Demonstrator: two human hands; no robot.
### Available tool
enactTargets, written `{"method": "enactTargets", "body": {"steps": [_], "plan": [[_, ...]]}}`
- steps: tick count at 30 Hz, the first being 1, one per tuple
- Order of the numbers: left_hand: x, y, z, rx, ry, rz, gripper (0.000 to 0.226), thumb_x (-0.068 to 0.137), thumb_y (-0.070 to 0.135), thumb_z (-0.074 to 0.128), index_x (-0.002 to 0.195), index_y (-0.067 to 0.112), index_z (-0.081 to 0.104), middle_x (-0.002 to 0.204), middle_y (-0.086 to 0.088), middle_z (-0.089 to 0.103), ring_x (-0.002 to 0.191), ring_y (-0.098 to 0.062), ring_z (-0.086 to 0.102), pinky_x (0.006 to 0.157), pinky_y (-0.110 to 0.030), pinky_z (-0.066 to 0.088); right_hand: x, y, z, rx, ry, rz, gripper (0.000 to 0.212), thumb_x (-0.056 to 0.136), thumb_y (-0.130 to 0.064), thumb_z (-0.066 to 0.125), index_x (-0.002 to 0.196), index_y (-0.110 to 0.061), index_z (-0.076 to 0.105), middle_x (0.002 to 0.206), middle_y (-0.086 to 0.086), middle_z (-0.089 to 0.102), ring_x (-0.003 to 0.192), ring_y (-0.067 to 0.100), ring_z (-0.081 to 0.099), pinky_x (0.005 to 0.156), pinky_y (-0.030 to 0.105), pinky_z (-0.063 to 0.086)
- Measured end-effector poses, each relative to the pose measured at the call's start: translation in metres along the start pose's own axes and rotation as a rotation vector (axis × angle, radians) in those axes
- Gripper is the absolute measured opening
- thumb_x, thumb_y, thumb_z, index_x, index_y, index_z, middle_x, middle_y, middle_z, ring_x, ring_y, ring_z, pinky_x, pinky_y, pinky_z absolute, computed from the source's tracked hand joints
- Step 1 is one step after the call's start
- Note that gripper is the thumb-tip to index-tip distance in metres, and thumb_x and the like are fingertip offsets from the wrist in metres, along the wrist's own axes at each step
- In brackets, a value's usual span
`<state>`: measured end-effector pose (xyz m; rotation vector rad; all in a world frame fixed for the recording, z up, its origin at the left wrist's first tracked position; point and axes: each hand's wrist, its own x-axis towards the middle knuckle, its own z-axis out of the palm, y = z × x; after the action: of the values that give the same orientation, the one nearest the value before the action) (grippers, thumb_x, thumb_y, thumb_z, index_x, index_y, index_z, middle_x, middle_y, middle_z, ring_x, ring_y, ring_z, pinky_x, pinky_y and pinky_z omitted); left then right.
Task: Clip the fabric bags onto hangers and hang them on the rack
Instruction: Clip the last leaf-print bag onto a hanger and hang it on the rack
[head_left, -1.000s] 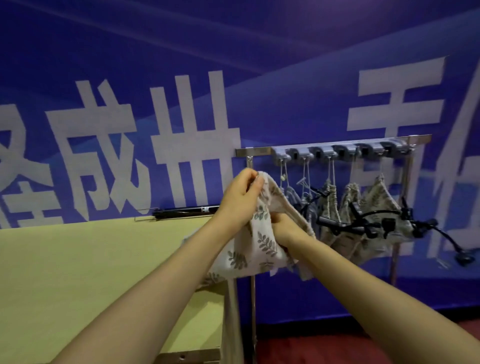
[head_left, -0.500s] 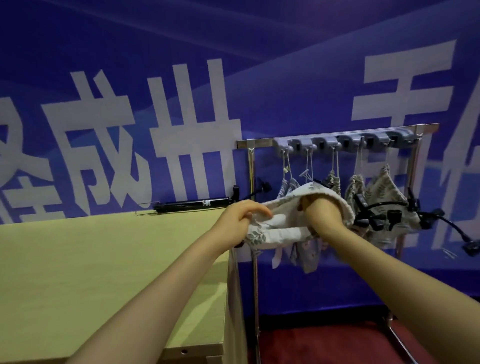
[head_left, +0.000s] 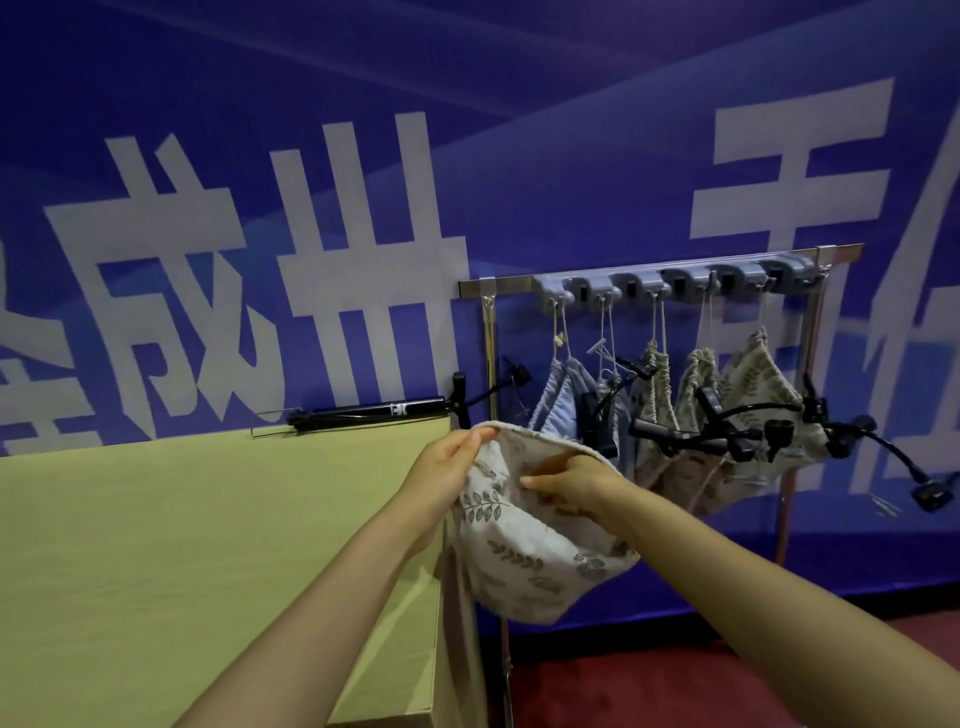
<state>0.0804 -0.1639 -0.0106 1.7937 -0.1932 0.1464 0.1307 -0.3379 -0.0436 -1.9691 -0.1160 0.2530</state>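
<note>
Sagging lower than half a second ago, the cream leaf-printed fabric bag (head_left: 519, 551) now hangs open-mouthed just past the desk's (head_left: 208, 519) right edge, below the silver metal rack (head_left: 506, 283). The left grip (head_left: 447, 462) pinches its rim and the right grip (head_left: 571, 483) holds the far side. It is probably not clipped to a hanger yet.

Large white Chinese characters are printed across the blue banner (head_left: 571, 130) on the far wall. At the left edge only a fragment of a character is seen, cut off by the frame. To its right 成 (head_left: 156, 291) can be read, then a character resembling 世 (head_left: 363, 249). Farther right a character like 手 (head_left: 795, 171) is shown, its lower part hidden behind the rack (head_left: 509, 285). A small white mark (head_left: 397, 409) is carried on the black tube (head_left: 358, 414) at the far edge of the table (head_left: 156, 545); it cannot be read.
</note>
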Motion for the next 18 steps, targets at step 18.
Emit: {"method": "enactTargets", "body": {"steps": [18], "plan": [[0.064, -0.081, -0.09, -0.265, 0.375, -0.219, 0.047, 0.099, 0.036, 0.036, 0.086, 0.008, 0.072, 0.102, -0.016, 0.07, 0.096, -0.029, 0.065, 0.078, -0.033, 0.05, 0.129, -0.055, 0.031, -0.084, 0.07, -0.25, 0.032, 0.095, -0.027, 0.055, 0.122, -0.01, 0.056, 0.119, 0.007, 0.063, 0.109, 0.022, 0.06, 0.098, 0.041, 0.05]]}}
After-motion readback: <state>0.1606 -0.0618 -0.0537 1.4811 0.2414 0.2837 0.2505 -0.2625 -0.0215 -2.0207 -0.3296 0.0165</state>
